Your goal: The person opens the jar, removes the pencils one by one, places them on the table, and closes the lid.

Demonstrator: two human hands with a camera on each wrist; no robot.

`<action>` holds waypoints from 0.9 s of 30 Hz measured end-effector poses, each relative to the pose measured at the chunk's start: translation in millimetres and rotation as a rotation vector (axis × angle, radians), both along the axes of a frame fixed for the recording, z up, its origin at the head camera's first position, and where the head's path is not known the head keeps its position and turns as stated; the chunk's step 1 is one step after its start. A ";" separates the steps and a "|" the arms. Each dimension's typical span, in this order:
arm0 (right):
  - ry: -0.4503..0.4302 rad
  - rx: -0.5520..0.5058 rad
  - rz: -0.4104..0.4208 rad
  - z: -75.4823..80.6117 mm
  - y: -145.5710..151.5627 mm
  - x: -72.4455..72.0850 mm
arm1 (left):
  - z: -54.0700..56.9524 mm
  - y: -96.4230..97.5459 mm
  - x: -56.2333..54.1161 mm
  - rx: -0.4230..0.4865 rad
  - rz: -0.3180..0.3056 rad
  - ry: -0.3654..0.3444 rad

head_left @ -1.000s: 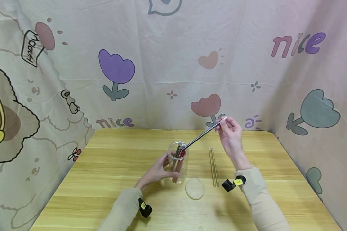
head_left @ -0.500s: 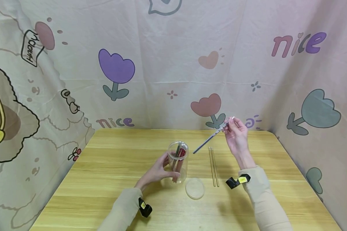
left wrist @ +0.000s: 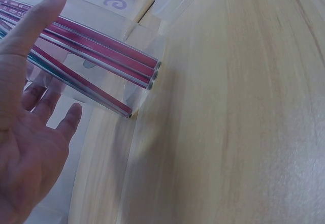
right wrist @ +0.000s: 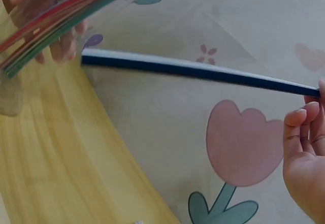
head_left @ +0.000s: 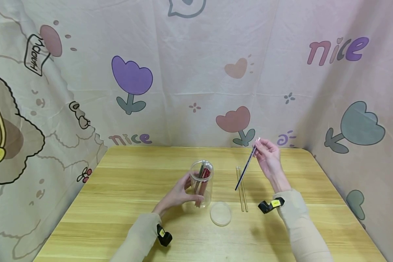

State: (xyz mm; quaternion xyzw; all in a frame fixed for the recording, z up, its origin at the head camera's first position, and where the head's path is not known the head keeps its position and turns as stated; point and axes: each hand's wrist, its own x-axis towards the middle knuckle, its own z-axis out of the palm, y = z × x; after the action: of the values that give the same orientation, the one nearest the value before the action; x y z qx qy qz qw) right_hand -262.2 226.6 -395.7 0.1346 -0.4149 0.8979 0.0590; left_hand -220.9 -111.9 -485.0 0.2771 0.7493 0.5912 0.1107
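Head: pinched blue pencil in right hand, over gold pencils; seemingly laying out, next probably called for lowering. Left wrist: gripped jar with curled left hand. Right wrist: held blue pencil with bent fingers, clear of jar.

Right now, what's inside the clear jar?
Inside the clear jar lean several red pencils and at least one green pencil. The left hand covers part of them, and the pencils overlap one another, so I cannot give an exact count.
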 end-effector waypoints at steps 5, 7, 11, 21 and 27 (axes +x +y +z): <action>-0.050 0.080 0.010 -9.6 4.9 -2.3 | 0.1 0.0 0.2 -0.003 0.001 0.003; -0.066 0.121 0.002 -13.6 6.7 -3.3 | 0.2 -0.1 0.5 0.001 -0.001 0.005; -0.087 0.194 -0.022 -21.3 9.2 -4.8 | 0.4 -0.3 0.9 0.001 -0.001 0.004; -0.155 0.309 -0.039 -41.3 13.7 -8.6 | 1.0 0.2 1.0 -0.006 -0.003 0.012; -0.181 0.385 -0.049 -52.0 13.4 -10.1 | 0.2 0.1 0.7 -0.014 0.001 0.011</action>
State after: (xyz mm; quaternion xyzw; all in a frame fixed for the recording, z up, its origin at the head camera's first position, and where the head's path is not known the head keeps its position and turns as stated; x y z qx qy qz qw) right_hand -272.3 240.0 -447.8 0.0521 -0.5855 0.8088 0.0164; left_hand -220.2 -111.8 -484.7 0.2794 0.7542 0.5842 0.1083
